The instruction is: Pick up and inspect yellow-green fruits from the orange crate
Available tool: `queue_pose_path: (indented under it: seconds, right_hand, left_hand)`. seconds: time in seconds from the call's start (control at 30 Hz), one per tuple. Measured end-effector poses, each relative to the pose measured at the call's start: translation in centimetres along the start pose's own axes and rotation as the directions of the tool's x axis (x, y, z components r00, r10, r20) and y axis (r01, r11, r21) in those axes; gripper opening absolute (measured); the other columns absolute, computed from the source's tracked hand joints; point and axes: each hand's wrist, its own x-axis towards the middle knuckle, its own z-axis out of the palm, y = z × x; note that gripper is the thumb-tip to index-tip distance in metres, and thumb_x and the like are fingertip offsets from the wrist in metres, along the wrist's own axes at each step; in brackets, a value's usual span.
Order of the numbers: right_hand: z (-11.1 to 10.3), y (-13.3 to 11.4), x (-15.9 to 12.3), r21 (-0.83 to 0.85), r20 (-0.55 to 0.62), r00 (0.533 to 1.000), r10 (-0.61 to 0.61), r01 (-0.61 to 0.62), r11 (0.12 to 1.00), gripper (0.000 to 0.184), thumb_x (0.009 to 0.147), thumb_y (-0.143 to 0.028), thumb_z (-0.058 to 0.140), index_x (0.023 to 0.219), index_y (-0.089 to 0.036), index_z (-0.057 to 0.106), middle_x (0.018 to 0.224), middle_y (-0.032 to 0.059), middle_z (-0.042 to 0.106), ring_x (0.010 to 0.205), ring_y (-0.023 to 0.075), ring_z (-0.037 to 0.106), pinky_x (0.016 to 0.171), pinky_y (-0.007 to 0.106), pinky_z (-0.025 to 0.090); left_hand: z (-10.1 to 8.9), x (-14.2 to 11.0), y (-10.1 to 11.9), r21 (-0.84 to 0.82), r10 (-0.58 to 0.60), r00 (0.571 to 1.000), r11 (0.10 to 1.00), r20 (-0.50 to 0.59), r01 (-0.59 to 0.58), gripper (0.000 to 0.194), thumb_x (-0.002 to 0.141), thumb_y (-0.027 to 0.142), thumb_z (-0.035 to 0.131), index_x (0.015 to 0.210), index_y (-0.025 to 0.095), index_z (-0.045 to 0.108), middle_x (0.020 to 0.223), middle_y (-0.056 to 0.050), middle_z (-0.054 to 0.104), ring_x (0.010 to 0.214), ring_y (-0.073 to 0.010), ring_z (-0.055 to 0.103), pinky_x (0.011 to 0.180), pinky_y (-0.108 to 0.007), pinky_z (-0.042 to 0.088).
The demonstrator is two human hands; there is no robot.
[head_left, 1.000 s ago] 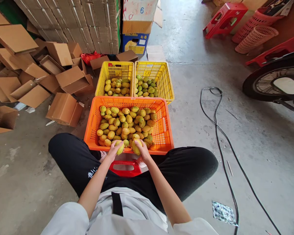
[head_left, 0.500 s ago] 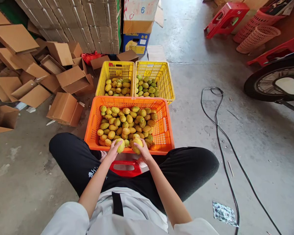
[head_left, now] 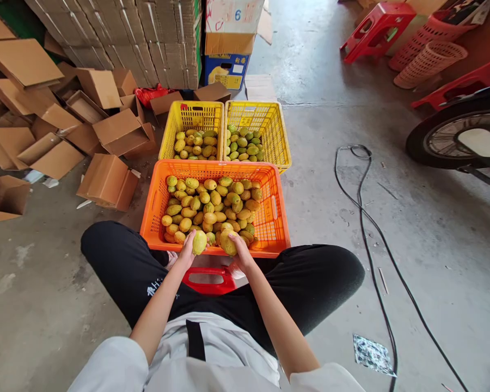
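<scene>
My left hand (head_left: 187, 252) is closed around an oval yellow-green fruit (head_left: 199, 243), its smooth side facing up. A second, more yellow fruit (head_left: 228, 243) is in my right hand (head_left: 240, 253), whose fingers are wrapped about its right side. Both hands are just over the near rim of an orange plastic crate (head_left: 275, 218), a small gap between the two fruits. Many similar oval fruits (head_left: 209, 218), yellow to green, lie piled in that crate. The undersides of the held fruits and some of my fingers are hidden.
Behind the orange crate stand two yellow crates (head_left: 169, 122) of fruit. Cardboard boxes (head_left: 106, 179) lie heaped on the left. A red stool (head_left: 191, 288) shows between my legs. On the right are a black cable (head_left: 361, 207) and a motorbike wheel (head_left: 441, 141).
Both held fruits have been turned a little in my hands. The left fruit now shows more of its flat yellow side. The crates and the piled fruit look the same.
</scene>
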Motion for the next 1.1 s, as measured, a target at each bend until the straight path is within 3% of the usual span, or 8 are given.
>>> queue_pose_path:
  seconds: [0.2,0.3,0.43,0.6,0.77,0.93,1.1]
  right_hand:
    - [0.24,-0.05,0.05,0.060,-0.003,0.998,0.057,-0.057,0.997,0.049,0.064,-0.058,0.082,0.099,-0.025,0.073,0.094,0.0024,0.077,0.090,0.0253,0.070,0.070,0.032,0.057]
    - [0.22,0.05,0.15,0.053,-0.012,0.999,0.040,-0.039,0.998,0.050,0.065,-0.060,0.082,0.099,-0.025,0.074,0.095,0.0022,0.077,0.092,0.0253,0.071,0.071,0.032,0.058]
    - [0.07,0.13,0.23,0.011,-0.038,0.999,-0.005,0.006,1.000,0.052,0.063,-0.060,0.087,0.100,-0.025,0.073,0.095,0.0015,0.075,0.092,0.0240,0.070,0.072,0.032,0.059]
    - [0.11,-0.02,0.05,0.038,-0.041,0.999,-0.006,0.008,0.999,0.054,0.057,-0.052,0.094,0.097,-0.025,0.071,0.091,0.0014,0.073,0.083,0.0226,0.070,0.070,0.035,0.061]
    - [0.29,-0.09,-0.26,-0.001,0.002,1.000,0.028,-0.028,1.000,0.043,0.064,-0.051,0.086,0.094,-0.025,0.070,0.083,0.0007,0.073,0.076,0.0221,0.070,0.067,0.034,0.058]
    - [0.20,0.07,0.13,0.017,-0.082,0.996,0.032,-0.030,0.999,0.042,0.067,-0.059,0.077,0.092,-0.026,0.068,0.077,0.0008,0.073,0.074,0.0240,0.069,0.066,0.036,0.058]
    - [0.06,0.12,0.39,0.056,-0.089,0.993,0.074,-0.069,0.996,0.045,0.075,-0.067,0.069,0.094,-0.027,0.066,0.075,0.0050,0.074,0.076,0.0275,0.072,0.071,0.041,0.059]
  left_hand:
    - [0.00,-0.40,0.02,0.031,0.039,0.999,0.999,0.017,-0.039,0.052,0.066,0.046,0.094,0.094,0.018,0.060,0.081,-0.006,0.076,0.063,-0.0165,0.071,0.059,-0.026,0.056]
    - [-0.03,-0.52,0.15,0.005,0.030,1.000,1.000,0.005,-0.030,0.054,0.063,0.041,0.097,0.094,0.019,0.059,0.084,-0.005,0.076,0.067,-0.0167,0.072,0.067,-0.028,0.060]
    - [0.08,-0.64,0.27,-0.015,0.030,0.999,0.999,-0.030,-0.031,0.045,0.067,0.037,0.094,0.093,0.020,0.061,0.084,-0.003,0.074,0.076,-0.0190,0.075,0.076,-0.032,0.063]
    - [0.24,-0.45,0.37,-0.028,-0.009,0.995,1.000,-0.100,0.006,0.031,0.079,0.040,0.085,0.091,0.017,0.067,0.078,-0.005,0.074,0.072,-0.0206,0.075,0.070,-0.032,0.065]
    - [0.18,-0.37,0.53,-0.031,-0.074,0.995,0.997,-0.061,0.072,0.039,0.087,0.048,0.075,0.099,0.011,0.072,0.078,-0.011,0.077,0.071,-0.0237,0.077,0.064,-0.032,0.064]
    - [0.08,-0.51,0.80,-0.045,-0.104,0.994,0.994,-0.039,0.102,0.044,0.094,0.052,0.063,0.104,0.011,0.073,0.080,-0.012,0.079,0.075,-0.0248,0.079,0.064,-0.030,0.063]
    - [0.02,-0.09,0.74,-0.046,-0.119,0.991,0.992,-0.057,0.117,0.042,0.097,0.051,0.057,0.098,0.013,0.072,0.070,-0.009,0.075,0.058,-0.0197,0.072,0.048,-0.025,0.055]
